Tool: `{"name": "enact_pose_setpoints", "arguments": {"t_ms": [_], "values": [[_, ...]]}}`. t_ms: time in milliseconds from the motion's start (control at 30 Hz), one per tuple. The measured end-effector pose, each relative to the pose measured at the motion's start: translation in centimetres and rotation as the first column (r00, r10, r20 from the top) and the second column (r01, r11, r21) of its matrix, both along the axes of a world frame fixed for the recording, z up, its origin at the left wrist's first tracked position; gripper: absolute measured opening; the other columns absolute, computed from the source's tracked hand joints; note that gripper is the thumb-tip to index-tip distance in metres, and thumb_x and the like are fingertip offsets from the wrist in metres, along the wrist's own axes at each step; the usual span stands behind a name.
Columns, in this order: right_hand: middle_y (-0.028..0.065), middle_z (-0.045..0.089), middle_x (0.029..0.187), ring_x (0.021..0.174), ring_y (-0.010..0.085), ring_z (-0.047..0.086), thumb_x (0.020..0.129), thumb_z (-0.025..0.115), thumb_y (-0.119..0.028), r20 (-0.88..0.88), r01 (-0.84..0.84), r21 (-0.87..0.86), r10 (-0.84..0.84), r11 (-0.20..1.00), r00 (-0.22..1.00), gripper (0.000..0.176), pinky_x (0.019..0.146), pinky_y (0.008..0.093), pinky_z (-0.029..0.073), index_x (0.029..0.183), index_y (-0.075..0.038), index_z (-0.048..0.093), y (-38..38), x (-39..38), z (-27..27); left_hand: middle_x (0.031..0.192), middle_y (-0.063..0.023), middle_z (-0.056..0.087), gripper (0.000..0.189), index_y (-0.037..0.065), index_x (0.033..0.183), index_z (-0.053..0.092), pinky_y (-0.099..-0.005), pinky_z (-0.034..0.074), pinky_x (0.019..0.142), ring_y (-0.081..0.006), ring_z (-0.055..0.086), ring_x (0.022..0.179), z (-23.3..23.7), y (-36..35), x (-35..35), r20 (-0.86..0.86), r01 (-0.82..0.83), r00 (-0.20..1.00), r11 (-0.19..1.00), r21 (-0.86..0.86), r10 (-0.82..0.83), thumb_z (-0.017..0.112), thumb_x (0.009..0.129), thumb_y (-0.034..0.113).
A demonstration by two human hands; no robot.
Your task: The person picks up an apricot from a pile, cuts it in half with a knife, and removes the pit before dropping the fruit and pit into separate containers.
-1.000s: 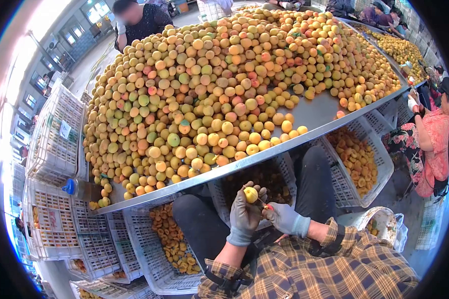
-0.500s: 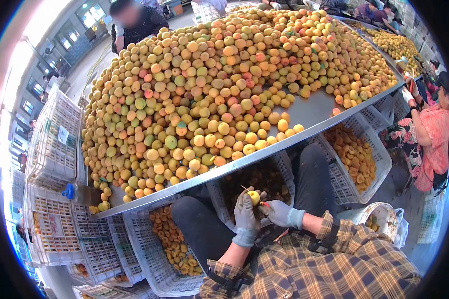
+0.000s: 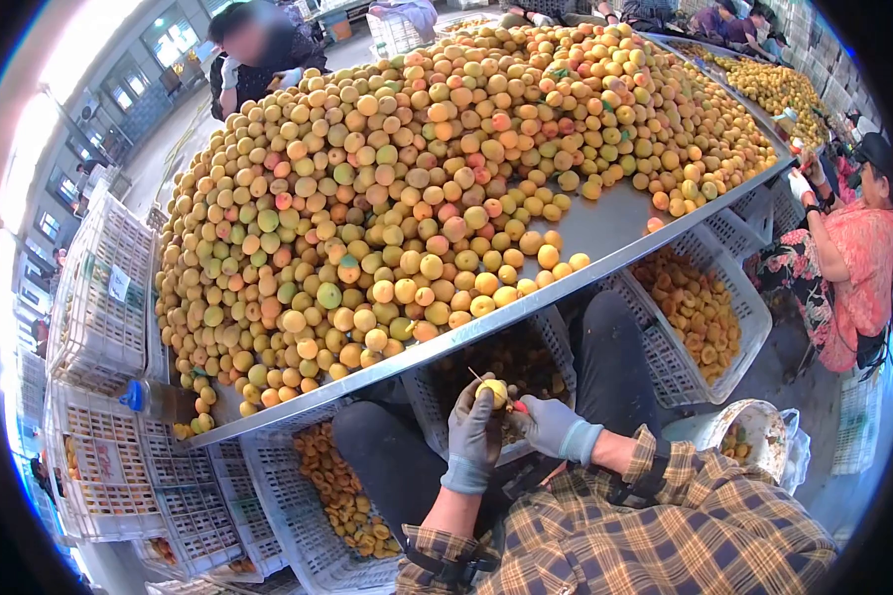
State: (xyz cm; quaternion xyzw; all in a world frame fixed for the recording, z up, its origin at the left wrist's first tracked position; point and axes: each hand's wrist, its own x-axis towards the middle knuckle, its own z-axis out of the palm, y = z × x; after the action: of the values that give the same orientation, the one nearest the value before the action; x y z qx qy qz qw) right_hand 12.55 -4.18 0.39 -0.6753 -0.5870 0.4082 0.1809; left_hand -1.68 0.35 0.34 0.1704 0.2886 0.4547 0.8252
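Note:
My gloved left hand (image 3: 473,444) is closed around a yellow apricot (image 3: 493,393), held up above my lap. In my gloved right hand (image 3: 558,429) is a small knife (image 3: 520,406) with a red handle, pressed up against the fruit's right side. A thin pointed tip sticks out past the apricot on its upper left. Below both hands, between my knees, stands a plastic crate (image 3: 425,409) with dark fruit pieces inside. The sloping metal table (image 3: 605,223) in front carries a big heap of whole apricots (image 3: 367,198).
Crates of split apricots stand by my left leg (image 3: 273,476) and right leg (image 3: 759,327). A white bucket (image 3: 776,436) is at my right. Stacked crates (image 3: 99,297) and a blue-lidded jar (image 3: 159,400) are on the left. One person (image 3: 853,258) works at right, another (image 3: 268,55) across the table.
My view has shifted slightly, so the heap sits a little further left. Both hands keep the apricot and knife together. The person across the table now has both hands raised over the heap's edge.

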Motion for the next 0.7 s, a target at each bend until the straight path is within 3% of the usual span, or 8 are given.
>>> {"name": "enact_pose_setpoints", "arguments": {"t_ms": [67,267,433,700], "values": [[0.0277,0.061,0.085,0.083,0.0441,0.059,0.092,0.049,-0.04,-0.18,0.043,0.07,-0.029,0.997,0.983,0.042,0.068,0.0466,0.047,0.098,0.0,0.056,-0.1,-0.1,-0.8,0.107,-0.0124,0.058,0.044,-0.003,0.123,0.044,-0.0353,0.05,0.088,-0.0247,0.06,0.1,1.0,-0.2,0.2,0.006,-0.007,1.0,0.999,0.032,0.007,0.062,0.089,0.018],[0.0258,0.062,0.093,0.091,0.0428,0.059,0.093,0.05,-0.036,-0.115,0.029,-0.045,-0.034,0.999,0.993,0.038,0.073,0.043,0.047,0.101,0.001,0.056,0.1,-0.2,0.2,0.108,-0.0126,0.059,0.041,-0.003,0.123,0.045,-0.0354,0.05,0.089,-0.0252,0.06,0.101,0.1,-0.3,0.2,-0.024,-0.021,0.999,0.999,0.028,0.021,0.06,0.089,0.014],[0.0264,0.062,0.093,0.091,0.043,0.059,0.093,0.049,-0.035,-0.133,0.027,-0.065,-0.036,0.998,0.99,0.038,0.073,0.043,0.047,0.101,0.001,0.056,-0.3,0.0,0.8,0.106,-0.0133,0.059,0.038,-0.005,0.12,0.046,-0.0353,0.05,0.088,-0.0252,0.061,0.1,-0.3,-0.6,0.5,-0.001,-0.041,0.999,0.999,-0.017,0.041,0.06,0.09,0.014],[0.0268,0.061,0.092,0.089,0.0429,0.059,0.093,0.049,-0.035,-0.161,0.01,-0.09,-0.024,0.996,0.987,0.037,0.071,0.0428,0.046,0.099,0.001,0.056,-0.4,0.4,0.8,0.109,-0.0151,0.06,0.042,-0.004,0.121,0.046,-0.036,0.05,0.089,-0.0252,0.06,0.1,-0.8,-0.3,0.0,-0.109,0.028,0.994,0.999,0.02,-0.026,0.061,0.089,0.017]]}}
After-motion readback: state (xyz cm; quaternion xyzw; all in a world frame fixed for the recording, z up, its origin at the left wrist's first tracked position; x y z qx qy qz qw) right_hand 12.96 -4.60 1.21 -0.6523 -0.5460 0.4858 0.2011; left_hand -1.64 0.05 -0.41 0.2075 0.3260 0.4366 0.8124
